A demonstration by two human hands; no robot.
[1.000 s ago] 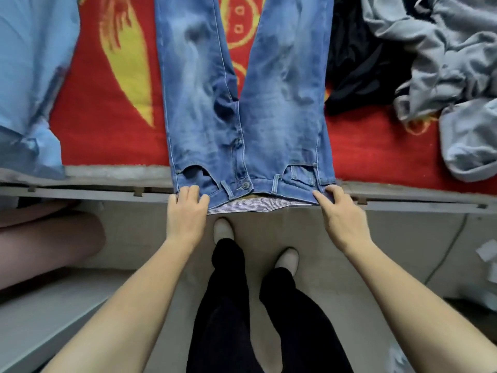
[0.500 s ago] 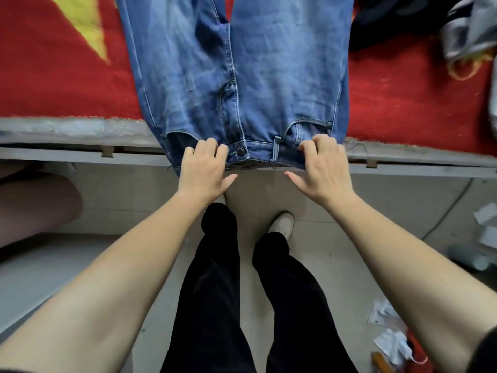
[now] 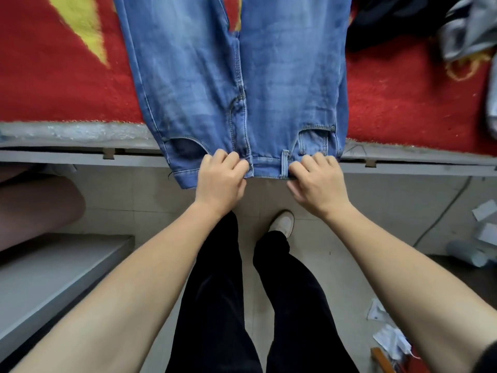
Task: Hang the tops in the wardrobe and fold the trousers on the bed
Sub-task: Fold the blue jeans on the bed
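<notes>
Your single camera sits on your head, facing forward and tipped steeply down. You look along both forearms to your left hand (image 3: 219,181) and right hand (image 3: 317,184), which sit close to the lens at mid-frame. Above them the view takes in the near edge of the bed (image 3: 67,157) and the upper part of the jeans (image 3: 282,76). Below them are the floor (image 3: 390,200), your black trousers (image 3: 215,292) and one shoe (image 3: 282,223). The wide lens bows the bed's rail.

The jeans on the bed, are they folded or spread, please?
Spread out: jeans lie flat, legs side by side; left hand and right hand grip the waistband.
</notes>
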